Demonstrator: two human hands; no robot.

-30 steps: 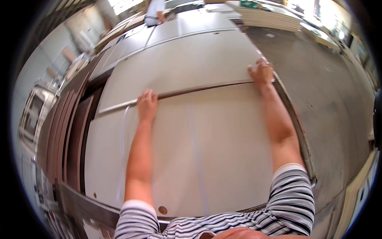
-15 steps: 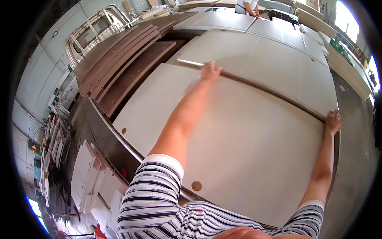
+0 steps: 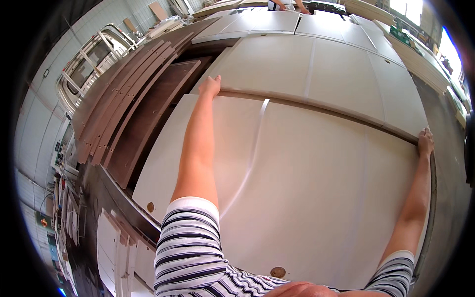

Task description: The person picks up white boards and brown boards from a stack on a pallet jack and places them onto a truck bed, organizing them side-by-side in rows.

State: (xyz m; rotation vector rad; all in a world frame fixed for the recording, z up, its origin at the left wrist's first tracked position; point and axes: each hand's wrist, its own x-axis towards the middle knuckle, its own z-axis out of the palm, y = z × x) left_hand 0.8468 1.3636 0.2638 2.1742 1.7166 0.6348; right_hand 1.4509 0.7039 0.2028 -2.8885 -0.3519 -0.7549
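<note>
A large white panel (image 3: pixel 316 183) with a round hole near its front lies flat before me. Beyond it, across a narrow dark gap, is another white panel (image 3: pixel 346 84). My left hand (image 3: pixel 211 86) reaches far out, its fingers bent at the far panel's near left corner. My right hand (image 3: pixel 425 142) is closed around that panel's near right corner; its fingertips are partly hidden. A pale narrow band (image 3: pixel 253 156) runs down the near surface to the right of my left forearm; I cannot tell whether it is a strip or an edge.
Brown drilled boards (image 3: pixel 118 104) are stacked at the left. Leaning white offcuts (image 3: pixel 116 247) stand low at the left, and more pale boards (image 3: pixel 420 62) are piled at the far right. At the far end a person's hands (image 3: pixel 292 7) are over the panels. A truck (image 3: pixel 94 64) stands behind.
My left hand has moved left along the panel edge to its corner. My right hand stays at the right corner. The pale band beside my left forearm now shows plainly.
</note>
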